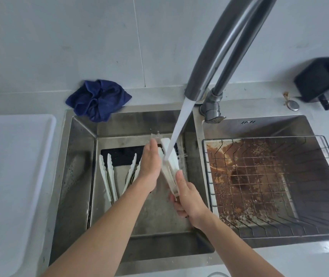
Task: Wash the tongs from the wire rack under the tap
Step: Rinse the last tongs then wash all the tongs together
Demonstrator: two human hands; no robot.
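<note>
The white plastic tongs (169, 166) are spread in a V over the left sink (79, 176), under the tap (196, 90) water. The right hand (189, 200) has its grip closed on their hinge end at 5 o'clock. The left hand (149, 164) lies flat on one arm, grip apart.

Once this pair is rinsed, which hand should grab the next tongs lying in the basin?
Left. The left hand only rubs the held tongs and sits right beside the tongs in the left basin. The right hand grips the handle end, farther away.
</note>
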